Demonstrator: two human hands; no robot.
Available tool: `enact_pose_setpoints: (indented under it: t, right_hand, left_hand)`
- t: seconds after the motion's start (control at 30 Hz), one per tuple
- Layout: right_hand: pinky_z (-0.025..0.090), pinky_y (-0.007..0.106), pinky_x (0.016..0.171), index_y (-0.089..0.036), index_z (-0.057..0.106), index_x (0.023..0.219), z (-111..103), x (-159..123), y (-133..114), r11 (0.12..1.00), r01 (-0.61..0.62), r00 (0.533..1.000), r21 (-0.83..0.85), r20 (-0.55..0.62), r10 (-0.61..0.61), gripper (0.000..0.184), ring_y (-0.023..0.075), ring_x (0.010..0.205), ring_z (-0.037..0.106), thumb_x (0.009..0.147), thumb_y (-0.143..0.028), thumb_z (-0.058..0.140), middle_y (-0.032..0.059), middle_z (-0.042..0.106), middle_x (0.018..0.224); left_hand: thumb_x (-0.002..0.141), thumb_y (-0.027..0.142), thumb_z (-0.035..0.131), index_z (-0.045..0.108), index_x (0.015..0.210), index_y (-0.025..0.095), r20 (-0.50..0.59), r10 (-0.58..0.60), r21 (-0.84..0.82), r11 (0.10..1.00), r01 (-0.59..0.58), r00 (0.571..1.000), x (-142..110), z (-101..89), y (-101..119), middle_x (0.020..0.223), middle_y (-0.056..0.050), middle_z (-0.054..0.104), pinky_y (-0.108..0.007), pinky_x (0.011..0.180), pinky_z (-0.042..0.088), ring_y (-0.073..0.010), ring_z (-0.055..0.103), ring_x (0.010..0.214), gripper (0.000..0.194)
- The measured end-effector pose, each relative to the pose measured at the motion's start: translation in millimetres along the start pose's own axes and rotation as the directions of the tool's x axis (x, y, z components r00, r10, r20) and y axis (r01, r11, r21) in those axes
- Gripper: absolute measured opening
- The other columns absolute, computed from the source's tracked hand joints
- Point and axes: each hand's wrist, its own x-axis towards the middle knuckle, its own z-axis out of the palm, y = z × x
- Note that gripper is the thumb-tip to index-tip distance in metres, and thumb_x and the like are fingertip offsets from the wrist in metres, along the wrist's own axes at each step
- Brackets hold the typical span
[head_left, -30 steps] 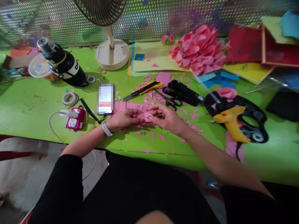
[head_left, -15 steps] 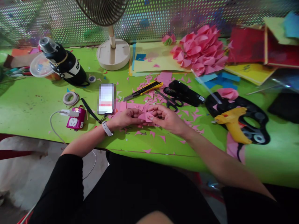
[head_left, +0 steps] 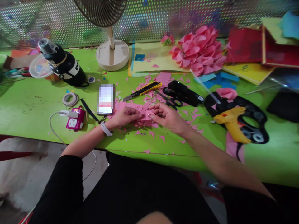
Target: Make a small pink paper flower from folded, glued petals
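Note:
Between my two hands is a small piece of pink paper (head_left: 146, 115), pinched from both sides just above the table. My left hand (head_left: 129, 117) grips its left side between thumb and fingers. On the right edge, the thumb and fingers of my right hand (head_left: 167, 116) are closed. Pink paper scraps (head_left: 149, 99) lie beneath and behind the hands. Beyond them rest a yellow utility knife (head_left: 143, 91), black scissors (head_left: 171, 101) and a black stapler (head_left: 183, 92). A phone (head_left: 106, 99) lies to the left of my left hand.
A yellow glue gun (head_left: 233, 121) lies on a black holder (head_left: 263, 124) at right. Pink paper flowers (head_left: 198, 49) are heaped at the back. A fan (head_left: 112, 56), a black bottle (head_left: 67, 65), a tape roll (head_left: 70, 99) and a purple plug adapter (head_left: 75, 119) stand left on the green table (head_left: 30, 109).
The pink paper has turned in my fingers and now looks flatter and more spread out. Both hands stay in nearly the same place, and the view has shifted slightly.

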Motion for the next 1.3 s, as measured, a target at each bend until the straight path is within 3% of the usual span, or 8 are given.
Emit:
enact_pose_setpoints:
  t: [0.7, 0.93, 1.13, 1.3]
  right_hand:
    - [0.058, 0.032, 0.066, -0.024, 0.066, 0.109, -1, 0, 5, 0.998, -0.029, 1.0, 0.049, 0.002, 0.029, 0.03, 0.0175, 0.081, 0.063, 0.085, -0.041, 0.073, 0.0037, 0.066, 0.092]
    - [0.055, 0.029, 0.064, -0.025, 0.066, 0.112, 1, 0, 6, 0.999, 0.001, 1.0, 0.048, -0.001, -0.001, 0.029, 0.0158, 0.079, 0.062, 0.086, -0.038, 0.072, 0.0035, 0.065, 0.095]
    - [0.056, 0.029, 0.068, -0.025, 0.065, 0.113, 1, 1, 6, 0.998, 0.038, 0.999, 0.058, -0.019, -0.036, 0.03, 0.0149, 0.08, 0.062, 0.087, -0.039, 0.071, 0.0024, 0.065, 0.095]
    - [0.058, 0.032, 0.069, -0.024, 0.064, 0.115, -4, 4, 9, 1.0, 0.021, 0.999, 0.009, 0.024, -0.021, 0.034, 0.0156, 0.079, 0.064, 0.086, -0.041, 0.071, 0.0023, 0.065, 0.091]
  left_hand:
    - [0.074, 0.042, 0.084, 0.069, 0.084, 0.009, 0.009, 0.012, -0.044, 0.999, -0.012, 1.0, 0, 0.1, -1, 0.077, -0.007, 0.076, -0.023, 0.069, 0.059, -0.0109, 0.072, 0.067, 0.037]
    - [0.073, 0.04, 0.085, 0.071, 0.085, 0.009, -0.077, 0.065, 0.061, 0.996, -0.06, 0.995, 0, -0.9, 1, 0.075, -0.006, 0.075, -0.02, 0.063, 0.056, -0.0084, 0.067, 0.061, 0.036]
    - [0.062, 0.036, 0.092, 0.069, 0.083, 0.009, -0.098, 0.033, -0.052, 0.998, -0.038, 0.995, -2, -0.8, 9, 0.08, -0.006, 0.076, -0.023, 0.066, 0.06, -0.0115, 0.072, 0.067, 0.041]
    - [0.061, 0.036, 0.093, 0.07, 0.083, 0.008, -0.123, 0.061, -0.041, 0.997, -0.066, 0.991, -2, -2.1, 11, 0.078, -0.006, 0.076, -0.023, 0.067, 0.061, -0.0109, 0.072, 0.065, 0.043]
